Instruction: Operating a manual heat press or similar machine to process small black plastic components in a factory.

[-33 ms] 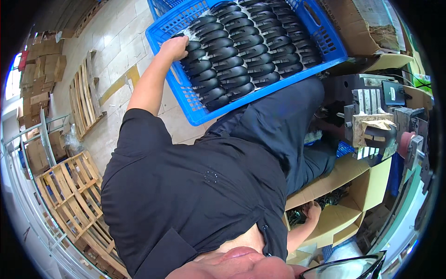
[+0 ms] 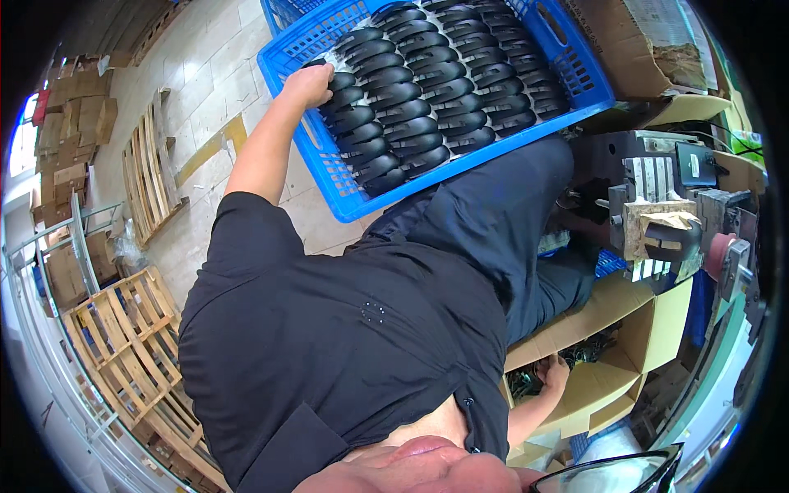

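My left hand point(image 2: 309, 85), fingers curled, meets black curved parts point(image 2: 415, 127) rowed in blue crate point(image 2: 335, 195); grip unclear. Likely light, stiff, smooth: hold by rounded ends. My right hand point(image 2: 554, 374), inside cardboard box point(image 2: 667, 324): finger closure, cannot tell.

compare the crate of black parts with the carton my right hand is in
The crate is blue perforated plastic; the carton is brown cardboard.
The crate's black parts lie in neat rows; the carton's dark contents look jumbled.
The crate has no flaps; the carton has open flaps.
Both are open-topped.
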{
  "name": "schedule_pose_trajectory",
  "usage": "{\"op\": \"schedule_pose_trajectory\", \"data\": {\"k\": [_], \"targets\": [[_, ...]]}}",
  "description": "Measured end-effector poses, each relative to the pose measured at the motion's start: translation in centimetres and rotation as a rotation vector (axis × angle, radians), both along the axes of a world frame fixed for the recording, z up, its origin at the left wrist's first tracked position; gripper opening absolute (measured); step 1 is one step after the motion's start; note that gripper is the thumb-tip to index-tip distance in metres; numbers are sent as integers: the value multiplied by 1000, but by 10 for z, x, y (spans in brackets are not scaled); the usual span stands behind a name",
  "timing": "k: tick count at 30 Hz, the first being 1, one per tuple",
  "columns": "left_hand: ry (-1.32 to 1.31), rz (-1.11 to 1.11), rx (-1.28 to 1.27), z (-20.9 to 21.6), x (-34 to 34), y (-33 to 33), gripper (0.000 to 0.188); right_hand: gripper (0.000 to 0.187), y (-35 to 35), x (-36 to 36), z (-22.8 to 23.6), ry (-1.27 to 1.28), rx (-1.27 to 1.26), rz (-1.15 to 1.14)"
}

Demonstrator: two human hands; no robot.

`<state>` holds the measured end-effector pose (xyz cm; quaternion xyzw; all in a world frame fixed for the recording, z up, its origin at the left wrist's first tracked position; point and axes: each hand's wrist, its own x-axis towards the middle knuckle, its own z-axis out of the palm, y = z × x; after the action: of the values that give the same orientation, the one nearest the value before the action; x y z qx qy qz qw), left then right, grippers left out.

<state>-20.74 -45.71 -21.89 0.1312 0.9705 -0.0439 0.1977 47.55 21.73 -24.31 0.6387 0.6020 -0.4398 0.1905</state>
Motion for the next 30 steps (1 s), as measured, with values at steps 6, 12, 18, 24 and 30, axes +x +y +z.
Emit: {"op": "schedule_pose_trajectory", "data": {"k": [6, 12, 18, 24, 30], "targets": [[-9, -27, 34, -4, -2, -2, 33, 33, 3, -16, 22, 109, 80, -112], [203, 15, 22, 12, 11, 20, 26, 24, 17, -16, 33, 173, 224, -123], [458, -160, 575, 61, 63, 121, 29, 12, 4, -60, 108, 204, 518, 68], [160, -494, 1240, 115, 163, 262, 35, 22, -78, -165, 190, 854, 433, 46], [-322, -893, 1291, 117, 277, 348, 61, 32, -130, -205, 190, 1113, -57, 256]]}}
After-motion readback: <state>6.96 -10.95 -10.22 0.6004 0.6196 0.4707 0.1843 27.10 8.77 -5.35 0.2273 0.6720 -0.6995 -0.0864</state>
